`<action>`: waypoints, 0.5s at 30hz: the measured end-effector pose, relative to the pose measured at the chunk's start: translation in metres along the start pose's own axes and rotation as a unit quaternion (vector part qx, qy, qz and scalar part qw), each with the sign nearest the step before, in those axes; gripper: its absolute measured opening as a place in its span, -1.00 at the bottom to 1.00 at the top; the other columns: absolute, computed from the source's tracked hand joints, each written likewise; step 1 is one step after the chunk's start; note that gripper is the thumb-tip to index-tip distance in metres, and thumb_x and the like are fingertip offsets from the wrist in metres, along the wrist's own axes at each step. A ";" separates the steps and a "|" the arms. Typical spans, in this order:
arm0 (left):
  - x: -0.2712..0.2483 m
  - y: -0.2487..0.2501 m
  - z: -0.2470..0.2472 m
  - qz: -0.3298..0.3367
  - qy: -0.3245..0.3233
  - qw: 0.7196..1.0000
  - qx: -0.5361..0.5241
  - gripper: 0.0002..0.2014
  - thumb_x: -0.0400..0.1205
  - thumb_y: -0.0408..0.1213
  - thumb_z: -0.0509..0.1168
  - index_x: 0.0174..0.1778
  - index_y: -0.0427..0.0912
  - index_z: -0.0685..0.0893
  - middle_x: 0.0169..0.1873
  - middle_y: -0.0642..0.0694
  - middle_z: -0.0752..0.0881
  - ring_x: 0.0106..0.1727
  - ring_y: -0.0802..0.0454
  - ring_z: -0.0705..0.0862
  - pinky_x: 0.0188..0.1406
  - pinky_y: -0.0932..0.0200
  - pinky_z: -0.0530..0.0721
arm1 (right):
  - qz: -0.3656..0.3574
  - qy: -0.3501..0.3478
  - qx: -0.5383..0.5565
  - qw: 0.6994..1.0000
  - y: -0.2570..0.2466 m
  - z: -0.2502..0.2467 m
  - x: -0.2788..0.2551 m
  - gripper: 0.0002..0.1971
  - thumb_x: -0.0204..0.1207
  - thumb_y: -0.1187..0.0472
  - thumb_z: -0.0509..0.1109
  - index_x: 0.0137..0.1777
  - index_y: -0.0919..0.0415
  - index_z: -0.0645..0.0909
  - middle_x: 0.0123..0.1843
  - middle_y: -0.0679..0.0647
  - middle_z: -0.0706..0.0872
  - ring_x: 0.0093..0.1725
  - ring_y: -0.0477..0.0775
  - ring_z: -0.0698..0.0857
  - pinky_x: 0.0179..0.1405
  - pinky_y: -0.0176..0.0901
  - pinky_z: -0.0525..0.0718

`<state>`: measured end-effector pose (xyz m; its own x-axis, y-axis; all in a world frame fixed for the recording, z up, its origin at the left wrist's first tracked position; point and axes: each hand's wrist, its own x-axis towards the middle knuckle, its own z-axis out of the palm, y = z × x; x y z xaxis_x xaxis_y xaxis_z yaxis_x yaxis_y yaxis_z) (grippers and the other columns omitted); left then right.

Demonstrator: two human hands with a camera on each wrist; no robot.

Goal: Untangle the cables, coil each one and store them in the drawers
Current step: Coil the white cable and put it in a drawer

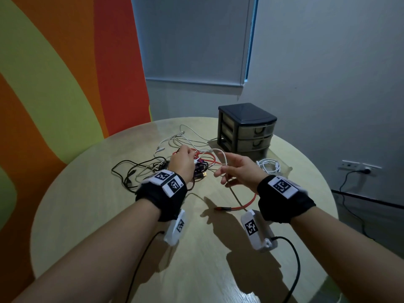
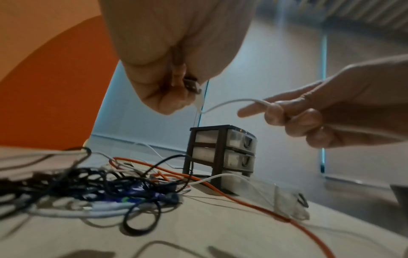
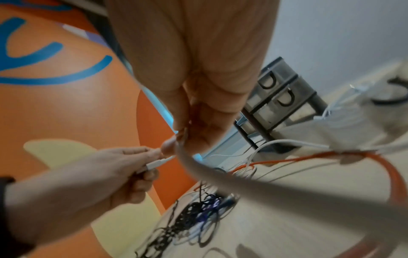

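**White cable held at both ends of a short span**

Above the middle of the round table (image 1: 91,215), we hold a thin white cable (image 2: 229,102) between our two hands. Our left hand (image 1: 182,161) has its fingers curled, pinching the cable's white plug end (image 3: 154,163) between thumb and fingertips. Our right hand (image 1: 239,171) pinches the cord a little farther along, its other fingers loosely spread.

From there the cable runs down into the tangle (image 2: 92,183) of black, white and purple leads lying on the table to the left, with an orange cable (image 1: 244,205) crossing nearer to us. At the far right stands the small drawer unit (image 1: 247,127), its two fitted drawers closed; a third clear drawer (image 2: 289,202) lies out on the table beside it, with a white cable coiled in it.

We judge the white cord light, limp and smooth, so it likely slides through a loose pinch and snags where it crosses other leads. The stiff plug body seems the surest place to grip; pulling hard on the thin cord at the plug's neck could strain it.
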<state>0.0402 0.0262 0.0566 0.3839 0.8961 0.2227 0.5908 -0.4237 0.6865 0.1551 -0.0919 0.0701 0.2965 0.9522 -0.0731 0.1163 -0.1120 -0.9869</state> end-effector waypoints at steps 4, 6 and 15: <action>-0.011 0.007 -0.005 0.043 -0.066 0.997 -0.003 -0.79 0.66 -0.13 0.26 0.00 -0.22 0.59 -0.26 -0.02 0.61 -0.24 0.05 0.52 -0.37 0.19 0.36 | -0.022 0.111 0.008 0.994 0.007 0.003 0.010 -0.76 0.53 0.46 0.35 0.11 0.30 0.38 -0.23 0.21 0.74 -0.47 0.04 0.65 -0.46 -0.18 0.62; -0.017 0.013 -0.004 0.022 -0.116 0.992 -0.048 -0.81 0.61 -0.13 0.33 -0.09 -0.20 0.59 -0.37 0.02 0.59 -0.38 0.12 0.52 -0.55 0.32 0.45 | -0.038 0.127 -0.001 0.991 0.010 0.005 0.015 -0.81 0.50 0.44 0.40 0.00 0.28 0.45 -0.23 0.21 0.74 -0.48 0.02 0.68 -0.48 -0.19 0.61; -0.019 0.032 -0.016 -0.190 -0.345 0.864 -0.312 -0.86 0.65 -0.34 0.27 -0.23 -0.22 0.55 -0.47 -0.05 0.47 -0.61 0.21 0.39 -0.66 0.46 0.40 | -0.090 0.146 -0.094 0.981 0.020 -0.005 0.017 -0.70 0.55 0.42 0.35 0.26 0.29 0.64 -0.14 0.10 0.74 -0.49 -0.27 0.63 -0.45 -0.45 0.54</action>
<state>0.0403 -0.0017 0.0853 0.7055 0.5711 -0.4196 0.3520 0.2315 0.9069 0.1671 -0.0792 0.0495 0.5112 0.8422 0.1716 0.3564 -0.0259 -0.9340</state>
